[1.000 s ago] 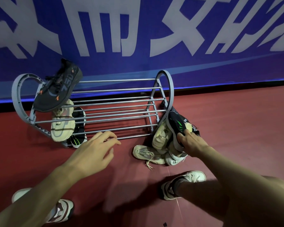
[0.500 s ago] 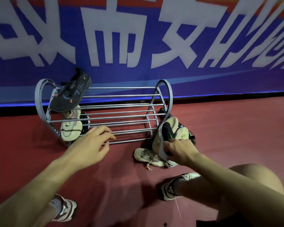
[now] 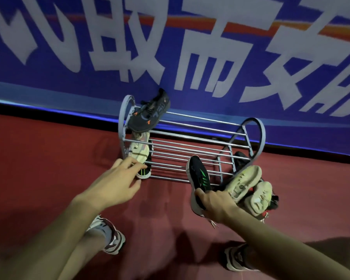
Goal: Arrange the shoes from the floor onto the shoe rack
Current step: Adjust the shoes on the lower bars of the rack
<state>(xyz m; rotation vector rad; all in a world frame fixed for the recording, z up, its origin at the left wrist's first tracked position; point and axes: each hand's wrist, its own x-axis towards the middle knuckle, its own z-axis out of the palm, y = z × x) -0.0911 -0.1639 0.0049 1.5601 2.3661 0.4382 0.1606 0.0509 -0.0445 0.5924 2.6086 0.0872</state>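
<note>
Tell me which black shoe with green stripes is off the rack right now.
The one gripped in the right hand, black-and-green shoe; its mate sits on the rack's bottom tier.

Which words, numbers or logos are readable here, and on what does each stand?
"敢 而 女": big white characters on the blue banner, tops cut off.
Grey marking on the dark shoe: too blurred.
Round logo on the beige sole: too small.

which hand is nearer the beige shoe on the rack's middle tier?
Left. The left hand sits just below the beige shoe, by the rack's left end; the right hand grips the black-green shoe toward the right end.
</note>
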